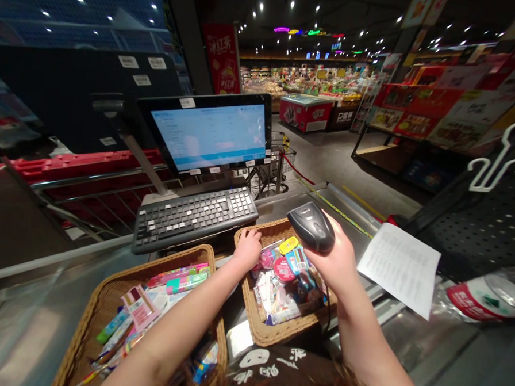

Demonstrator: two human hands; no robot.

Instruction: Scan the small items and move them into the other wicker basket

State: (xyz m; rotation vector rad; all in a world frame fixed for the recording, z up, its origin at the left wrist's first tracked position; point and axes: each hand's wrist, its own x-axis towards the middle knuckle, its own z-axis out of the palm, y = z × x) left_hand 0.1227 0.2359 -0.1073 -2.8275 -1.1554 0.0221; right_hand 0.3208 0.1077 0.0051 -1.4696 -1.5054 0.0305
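My right hand (pixel 340 249) is wrapped round a black handheld barcode scanner (pixel 311 227), held above the right side of a small wicker basket (pixel 271 333). Its cable hangs down by the basket. My left hand (pixel 248 250) is at that basket's upper left corner, fingers bent over the rim; their undersides are hidden. Inside lie small packaged goods, among them a round red container (pixel 284 270), a yellow packet (pixel 288 245) and a blue barcoded packet (pixel 299 261). Beneath my left forearm, a larger wicker basket (pixel 91 305) holds pens and a pink packet (pixel 140 307).
Behind the baskets stand a black keyboard (pixel 193 216) and a lit monitor (pixel 211 138). A printed paper sheet (pixel 399 266) lies to the right, beside a plastic-wrapped red and white package (pixel 490 297). A white hook (pixel 497 163) hangs on a black perforated panel (pixel 479 221).
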